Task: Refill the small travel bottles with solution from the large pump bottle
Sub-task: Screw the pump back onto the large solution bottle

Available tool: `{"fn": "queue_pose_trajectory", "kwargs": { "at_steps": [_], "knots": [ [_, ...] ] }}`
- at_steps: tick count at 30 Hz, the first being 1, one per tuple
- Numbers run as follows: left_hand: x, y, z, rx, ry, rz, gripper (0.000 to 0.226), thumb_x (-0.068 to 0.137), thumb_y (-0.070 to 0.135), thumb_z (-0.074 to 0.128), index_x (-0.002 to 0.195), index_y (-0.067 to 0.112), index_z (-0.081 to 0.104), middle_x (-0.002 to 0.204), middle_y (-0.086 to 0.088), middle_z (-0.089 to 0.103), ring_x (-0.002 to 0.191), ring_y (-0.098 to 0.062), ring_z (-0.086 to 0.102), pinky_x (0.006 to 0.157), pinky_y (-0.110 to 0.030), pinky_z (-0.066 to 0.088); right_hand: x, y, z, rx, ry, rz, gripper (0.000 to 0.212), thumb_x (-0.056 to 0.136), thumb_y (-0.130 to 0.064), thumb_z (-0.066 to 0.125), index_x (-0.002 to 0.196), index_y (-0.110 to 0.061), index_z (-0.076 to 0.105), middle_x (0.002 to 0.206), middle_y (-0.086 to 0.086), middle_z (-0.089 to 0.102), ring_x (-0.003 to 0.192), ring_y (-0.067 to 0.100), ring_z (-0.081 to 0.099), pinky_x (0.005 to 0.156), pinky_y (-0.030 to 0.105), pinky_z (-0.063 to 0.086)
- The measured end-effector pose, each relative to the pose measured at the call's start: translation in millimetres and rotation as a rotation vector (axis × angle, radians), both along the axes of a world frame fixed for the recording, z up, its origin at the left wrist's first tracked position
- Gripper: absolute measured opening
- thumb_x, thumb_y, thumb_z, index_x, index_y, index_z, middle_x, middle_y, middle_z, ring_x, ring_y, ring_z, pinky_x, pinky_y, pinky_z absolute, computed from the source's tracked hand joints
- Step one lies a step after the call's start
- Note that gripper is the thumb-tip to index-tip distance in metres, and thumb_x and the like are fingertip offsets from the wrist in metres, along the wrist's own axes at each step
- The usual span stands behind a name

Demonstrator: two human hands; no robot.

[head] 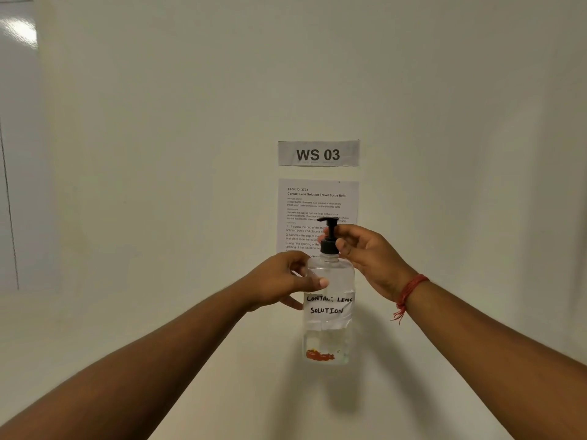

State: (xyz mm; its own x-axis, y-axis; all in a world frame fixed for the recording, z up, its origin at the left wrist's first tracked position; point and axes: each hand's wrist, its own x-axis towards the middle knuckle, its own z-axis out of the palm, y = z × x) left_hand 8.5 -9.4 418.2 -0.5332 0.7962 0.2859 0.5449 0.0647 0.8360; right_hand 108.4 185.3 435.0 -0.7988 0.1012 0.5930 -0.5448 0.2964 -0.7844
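Pale wall fills the upper frame and meets a white counter [222, 360] along a soft edge just below centre. Right of centre on the wall hang a "WS 03" sign [318, 153] and, under it, a task sheet [317, 204] whose lower part is hidden by the hands. A glossy panel [16, 154] runs down the far left edge. Both forearms reach in from the bottom corners and meet at the middle of the frame, where the pump bottle [328, 312] is held upright above the counter, its shadow falling below it. The bottle is clear, with a handwritten label reading "CONTACT LENS SOLUTION" and an orange mark near its base. The left hand [282, 282] grips the bottle's shoulder, thumb across the front. The right hand [365, 255] curls its fingers round the black pump [328, 236] at the collar; a red thread [409, 293] circles that wrist. Bare counter spreads left and right of the bottle, between and outside the arms.
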Motion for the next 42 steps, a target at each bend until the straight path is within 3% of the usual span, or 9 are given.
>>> {"fn": "queue_pose_trajectory", "kwargs": {
  "at_steps": [11, 14, 18, 22, 33, 36, 38, 42],
  "knots": [
    [2.1, 1.2, -2.3, -0.010, 0.012, 0.003, 0.044, 0.082, 0.034, 0.084, 0.119, 0.019, 0.064, 0.116, -0.008, 0.068, 0.098, -0.016, 0.075, 0.079, -0.048, 0.065, -2.3, -7.1, -1.2, 0.047, 0.007, -0.100, 0.029, 0.077, -0.035, 0.078, 0.102, -0.023, 0.072, 0.109, 0.007, 0.073, 0.107, 0.025, 0.067, 0.099, 0.047, 0.052],
    [2.3, 1.0, -2.2, -0.004, 0.004, 0.001, 0.045, 0.081, 0.035, 0.084, 0.119, 0.019, 0.064, 0.116, -0.009, 0.069, 0.098, -0.016, 0.075, 0.080, -0.049, 0.064, -0.3, -7.7, -1.5, 0.024, 0.016, -0.065, 0.036, 0.079, -0.036, 0.074, 0.111, -0.019, 0.069, 0.115, 0.005, 0.072, 0.112, 0.020, 0.066, 0.101, 0.041, 0.051],
    [1.1, -1.3, -0.9, -0.005, 0.006, 0.002, 0.047, 0.081, 0.035, 0.084, 0.121, 0.019, 0.063, 0.117, -0.009, 0.068, 0.098, -0.015, 0.075, 0.079, -0.048, 0.065, 2.5, -5.1, -3.8, 0.011, 0.012, -0.009, 0.029, 0.091, -0.024, 0.061, 0.119, -0.020, 0.065, 0.120, -0.001, 0.071, 0.117, 0.016, 0.064, 0.100, 0.032, 0.051],
    [0.2, -2.2, -0.6, -0.004, 0.010, 0.004, 0.048, 0.081, 0.035, 0.084, 0.122, 0.020, 0.063, 0.118, -0.009, 0.069, 0.099, -0.016, 0.075, 0.079, -0.048, 0.065, 2.0, -4.7, -5.3, 0.027, 0.003, -0.019, 0.026, 0.095, -0.010, 0.058, 0.117, -0.021, 0.067, 0.119, 0.000, 0.071, 0.115, 0.016, 0.065, 0.099, 0.032, 0.052],
    [2.6, -3.8, -3.4, 0.005, -0.011, -0.006, 0.049, 0.076, 0.038, 0.085, 0.116, 0.020, 0.065, 0.116, -0.012, 0.068, 0.098, -0.017, 0.075, 0.080, -0.050, 0.064, -2.1, -11.0, -4.5, 0.040, -0.006, -0.110, 0.035, 0.080, -0.027, 0.078, 0.111, -0.017, 0.067, 0.106, 0.002, 0.073, 0.102, 0.021, 0.069, 0.093, 0.037, 0.054],
    [3.2, -4.8, -3.0, -0.003, -0.003, 0.001, 0.051, 0.076, 0.039, 0.085, 0.118, 0.019, 0.065, 0.115, -0.010, 0.068, 0.098, -0.017, 0.075, 0.080, -0.050, 0.064, 0.7, -9.9, -4.9, 0.026, 0.001, -0.077, 0.038, 0.083, -0.030, 0.073, 0.117, -0.016, 0.065, 0.115, 0.004, 0.072, 0.111, 0.021, 0.066, 0.098, 0.038, 0.051],
    [3.5, -5.6, -2.9, -0.009, 0.001, 0.007, 0.051, 0.075, 0.040, 0.085, 0.117, 0.019, 0.064, 0.114, -0.009, 0.068, 0.098, -0.018, 0.075, 0.080, -0.050, 0.064, 3.0, -9.3, -4.6, 0.006, -0.015, -0.032, 0.031, 0.091, -0.022, 0.064, 0.121, -0.017, 0.064, 0.120, 0.003, 0.070, 0.116, 0.018, 0.064, 0.100, 0.034, 0.050],
    [3.2, -6.0, -3.1, -0.017, 0.006, 0.012, 0.046, 0.080, 0.036, 0.084, 0.117, 0.018, 0.064, 0.114, -0.009, 0.068, 0.098, -0.018, 0.075, 0.080, -0.050, 0.064, 4.3, -12.5, -3.4, 0.016, -0.055, -0.016, 0.031, 0.088, -0.024, 0.062, 0.119, -0.018, 0.066, 0.117, 0.002, 0.072, 0.114, 0.015, 0.065, 0.098, 0.031, 0.052]
  ]
}}
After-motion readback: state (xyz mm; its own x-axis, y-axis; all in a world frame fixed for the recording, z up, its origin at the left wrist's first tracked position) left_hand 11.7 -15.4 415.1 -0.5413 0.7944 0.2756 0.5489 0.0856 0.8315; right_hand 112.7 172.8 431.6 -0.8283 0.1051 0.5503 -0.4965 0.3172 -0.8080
